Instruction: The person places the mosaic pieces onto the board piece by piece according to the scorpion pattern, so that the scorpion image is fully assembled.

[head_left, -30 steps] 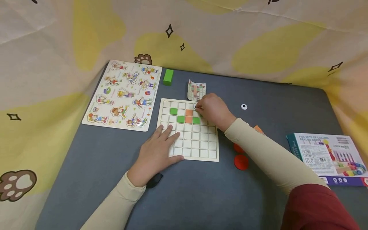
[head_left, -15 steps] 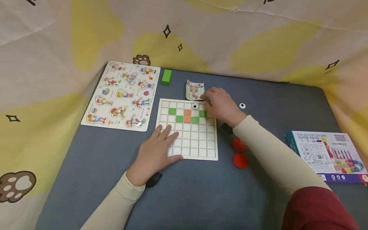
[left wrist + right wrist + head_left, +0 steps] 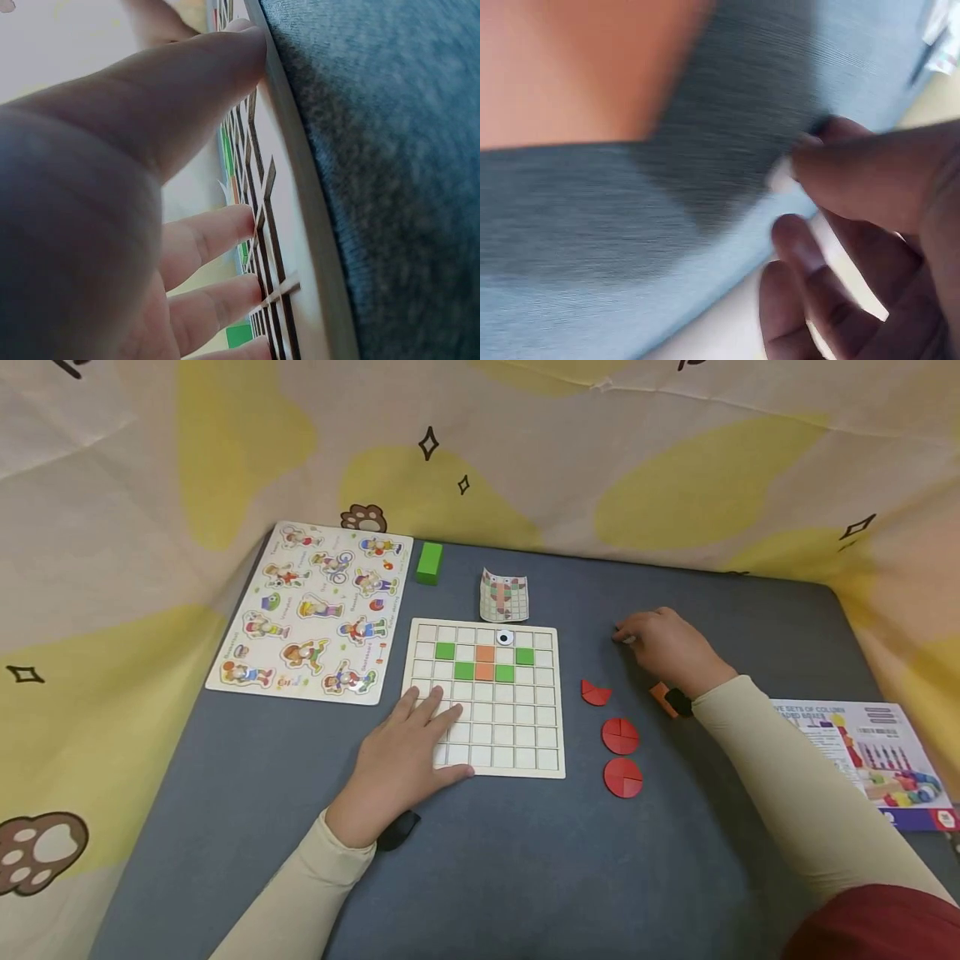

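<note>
My left hand (image 3: pixel 397 764) rests with spread fingers on the lower left of the white wooden grid board (image 3: pixel 516 733). In the left wrist view the thumb (image 3: pixel 225 56) lies at the board's edge. Several green tiles (image 3: pixel 445 651), two orange tiles (image 3: pixel 485 662) and a round eye piece (image 3: pixel 505 637) sit in the board's upper cells. To the right of the board, my right hand (image 3: pixel 671 647) pinches a second round eye piece (image 3: pixel 781 176) between thumb and forefinger, low over the table. The hand covers part of this piece.
A small pattern card (image 3: pixel 504 597) stands behind the board, near a green block (image 3: pixel 430 563). A figure puzzle board (image 3: pixel 300 610) lies at left. Red pieces (image 3: pixel 621 737) and an orange block (image 3: pixel 663 699) lie at right, with a printed box (image 3: pixel 892 752) beyond.
My right hand has let go of the first eye piece on the board and moved right to the second one, now pinched. The left hand has stayed in place.
</note>
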A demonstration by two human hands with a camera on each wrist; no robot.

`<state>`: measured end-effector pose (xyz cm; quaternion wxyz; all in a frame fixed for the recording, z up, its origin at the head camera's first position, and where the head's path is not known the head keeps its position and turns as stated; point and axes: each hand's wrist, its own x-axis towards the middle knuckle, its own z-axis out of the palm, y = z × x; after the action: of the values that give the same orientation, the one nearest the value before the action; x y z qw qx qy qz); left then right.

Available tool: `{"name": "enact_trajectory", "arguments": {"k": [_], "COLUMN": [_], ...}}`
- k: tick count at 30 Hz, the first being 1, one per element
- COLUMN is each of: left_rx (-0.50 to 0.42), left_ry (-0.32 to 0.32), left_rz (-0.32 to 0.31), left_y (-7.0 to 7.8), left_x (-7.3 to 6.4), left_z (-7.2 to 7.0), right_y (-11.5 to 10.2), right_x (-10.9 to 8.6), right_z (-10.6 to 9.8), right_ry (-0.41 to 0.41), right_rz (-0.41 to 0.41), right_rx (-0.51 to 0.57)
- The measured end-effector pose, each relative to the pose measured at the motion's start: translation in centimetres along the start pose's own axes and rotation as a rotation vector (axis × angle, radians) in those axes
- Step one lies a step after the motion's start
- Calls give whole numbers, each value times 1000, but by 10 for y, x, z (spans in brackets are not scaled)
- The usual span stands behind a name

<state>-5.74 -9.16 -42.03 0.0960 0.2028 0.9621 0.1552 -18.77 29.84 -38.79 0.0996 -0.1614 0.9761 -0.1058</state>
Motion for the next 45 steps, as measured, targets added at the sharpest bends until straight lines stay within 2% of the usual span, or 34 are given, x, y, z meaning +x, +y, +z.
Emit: {"name": "enact_trajectory", "arguments": {"k": [7,12,18,21,25,29,33,36,40,45], "left_rx": [-15,-9,-2,-3,-6,-12,-10,-4,0,-3], "left_ry": [20,22,17,16,14,16,18,16,-3,-20], "left_rz": [-2,-2,-4,-3,-4,-6,-8,-8,-7,-13], "left_y": [-1,-3,-4,-4,-5,-5,-6,-5,-3,-1], "left_x": [-1,-1,-1,-1,-1,-1,-1,-1,0,0], "left_z": [1,2,1,1,0,0,-1,0,0,-1], "right_y": [10,14,14,6,-22,-74,-127,-156,-175,-181], "right_x": [-14,-20,-21,-16,1,27,53,72,88,95], "right_z": [7,9,10,8,4,3,10,19,31,42], "right_ry": [30,102,171,190,216,225,178,142,128,122], "right_rz": [-10,-15,-71,-96,-116,-181,-282,-341,-364,-357], "right_rx": [-66,-84,-105,-100,-58,-25,-17,-20,-85,-146]}}
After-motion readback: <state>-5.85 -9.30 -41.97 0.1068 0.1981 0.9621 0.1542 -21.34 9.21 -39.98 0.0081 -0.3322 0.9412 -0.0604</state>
